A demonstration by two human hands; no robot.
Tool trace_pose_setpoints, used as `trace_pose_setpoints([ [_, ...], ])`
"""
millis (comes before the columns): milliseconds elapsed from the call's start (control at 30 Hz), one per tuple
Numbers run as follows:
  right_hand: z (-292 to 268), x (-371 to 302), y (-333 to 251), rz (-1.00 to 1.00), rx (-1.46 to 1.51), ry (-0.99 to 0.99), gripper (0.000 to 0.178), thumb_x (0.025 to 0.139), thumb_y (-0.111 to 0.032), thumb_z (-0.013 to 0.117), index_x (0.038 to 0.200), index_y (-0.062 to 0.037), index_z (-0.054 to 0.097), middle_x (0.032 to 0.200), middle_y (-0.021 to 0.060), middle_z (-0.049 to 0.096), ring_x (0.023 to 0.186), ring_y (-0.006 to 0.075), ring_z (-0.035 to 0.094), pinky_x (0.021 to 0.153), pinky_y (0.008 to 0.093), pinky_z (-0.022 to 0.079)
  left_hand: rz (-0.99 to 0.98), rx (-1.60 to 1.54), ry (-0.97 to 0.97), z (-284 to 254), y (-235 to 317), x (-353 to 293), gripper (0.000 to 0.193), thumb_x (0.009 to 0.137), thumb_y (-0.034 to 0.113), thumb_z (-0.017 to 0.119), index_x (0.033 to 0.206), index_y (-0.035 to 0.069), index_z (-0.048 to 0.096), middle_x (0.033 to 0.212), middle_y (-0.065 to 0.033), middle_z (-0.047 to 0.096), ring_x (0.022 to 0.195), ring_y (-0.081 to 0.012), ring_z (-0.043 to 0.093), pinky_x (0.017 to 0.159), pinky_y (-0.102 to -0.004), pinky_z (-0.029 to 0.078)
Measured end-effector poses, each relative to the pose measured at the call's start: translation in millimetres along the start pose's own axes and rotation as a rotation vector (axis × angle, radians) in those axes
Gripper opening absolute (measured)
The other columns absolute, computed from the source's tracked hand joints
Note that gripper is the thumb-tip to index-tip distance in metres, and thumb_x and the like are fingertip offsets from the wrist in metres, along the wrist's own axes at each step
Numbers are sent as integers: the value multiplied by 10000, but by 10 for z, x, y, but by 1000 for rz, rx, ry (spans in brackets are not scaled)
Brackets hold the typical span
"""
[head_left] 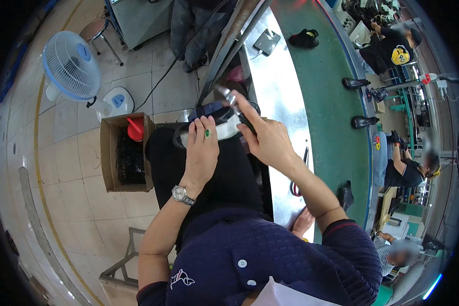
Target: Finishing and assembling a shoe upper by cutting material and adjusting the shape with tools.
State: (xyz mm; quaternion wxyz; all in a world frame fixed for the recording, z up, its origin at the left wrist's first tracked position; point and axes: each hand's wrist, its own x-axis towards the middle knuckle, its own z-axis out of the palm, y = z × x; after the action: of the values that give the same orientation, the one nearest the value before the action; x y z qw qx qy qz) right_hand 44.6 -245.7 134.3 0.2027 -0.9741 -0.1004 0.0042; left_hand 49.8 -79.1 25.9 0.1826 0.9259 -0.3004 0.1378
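My right hand (269, 143) is closed round the dark handle of a hammer (230, 98). The hammer's metal head is raised and smeared by motion. On my lap lies a dark shoe (227, 129) with a broad white surface facing up. My left hand (202, 150) presses its fingers onto this shoe's near left side and grips it there. A dark blue block-like piece (208, 110) shows just beyond my left fingertips; its kind is unclear. Part of the shoe is hidden behind my hands.
A cardboard box (106, 153) with a red container (135, 129) stands left of my knees, near a fan (72, 66). On my right runs a metal bench (285, 97) with scissors (295, 189), beside a green conveyor (324, 97) carrying shoes. Another person's hand (304, 222) rests by the bench.
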Motion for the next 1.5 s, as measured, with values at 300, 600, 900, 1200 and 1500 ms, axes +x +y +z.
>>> trace_pose_setpoints([
  [300,233,-47,-16,-50,-88,-161,733,858,-114,572,1494,-110,207,565,153,601,510,331,616,477,427,479,74,129,-3,100,-93,-97,548,859,128,601,1315,-121,427,1314,-248,459,1280,-405,395,1096,-478,319],
  [600,244,-37,-119,-37,-55,-94,733,888,-111,557,1503,-125,159,623,182,619,560,371,618,512,450,467,68,11,77,172,-129,-148,518,841,121,638,1266,-129,479,1303,-265,489,1301,-412,397,1103,-483,316],
  [900,280,15,-98,-19,-56,-140,739,877,-112,567,1500,-122,171,607,182,609,553,368,610,546,471,474,-182,115,-110,-472,-153,-3,628,722,69,707,1279,-86,460,1290,-213,466,1216,-363,436,1025,-412,373],
  [1200,405,48,-159,-59,21,-127,714,889,-126,560,1488,-93,175,609,187,608,560,380,611,537,485,467,-96,-60,-91,-248,-319,-240,605,742,53,689,1294,-63,472,1331,-236,468,1243,-365,433,1031,-417,394],
  [1500,368,159,-110,8,14,-205,641,877,-163,571,1446,-121,278,694,225,630,675,434,624,643,510,489,-232,-365,-17,-297,-425,-227,760,691,-11,745,1360,22,386,1290,-164,544,1134,-347,554,924,-389,479],
])
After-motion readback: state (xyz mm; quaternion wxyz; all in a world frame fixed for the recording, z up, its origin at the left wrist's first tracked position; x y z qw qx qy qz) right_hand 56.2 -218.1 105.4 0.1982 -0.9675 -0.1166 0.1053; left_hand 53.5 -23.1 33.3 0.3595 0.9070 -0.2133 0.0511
